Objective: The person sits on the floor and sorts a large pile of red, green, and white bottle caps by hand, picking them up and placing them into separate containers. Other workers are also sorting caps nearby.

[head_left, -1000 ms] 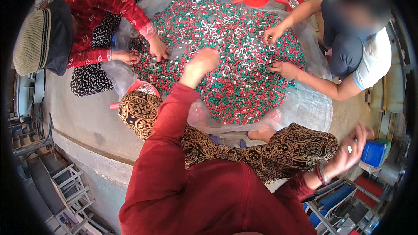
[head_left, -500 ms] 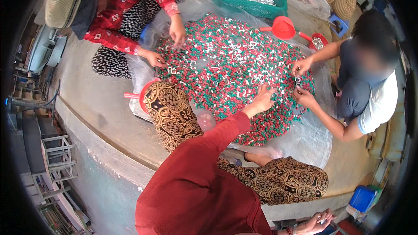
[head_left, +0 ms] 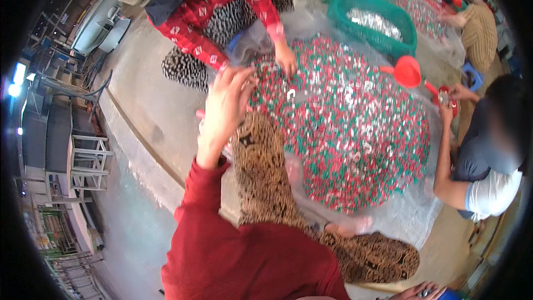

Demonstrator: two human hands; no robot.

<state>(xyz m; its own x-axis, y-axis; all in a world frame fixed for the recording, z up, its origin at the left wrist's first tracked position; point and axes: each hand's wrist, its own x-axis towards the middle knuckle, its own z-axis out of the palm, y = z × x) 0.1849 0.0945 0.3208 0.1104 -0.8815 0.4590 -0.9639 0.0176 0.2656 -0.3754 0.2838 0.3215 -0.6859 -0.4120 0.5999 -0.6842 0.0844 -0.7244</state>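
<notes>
The left hand point(head_left: 225, 108) hangs with fingers spread, holding nothing. The heap of small red, green and white plastic pieces point(head_left: 344, 128) lies just right of it. The right hand point(head_left: 417, 291) is barely in view; its grip cannot be told

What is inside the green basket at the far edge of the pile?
The green basket holds a heap of small silvery pieces, clear of every hand. What lies beneath that top layer is covered.

No pkgs, labels, signs or screens visible; only a clear plastic sheet point(head_left: 411, 216) under the pile.
</notes>
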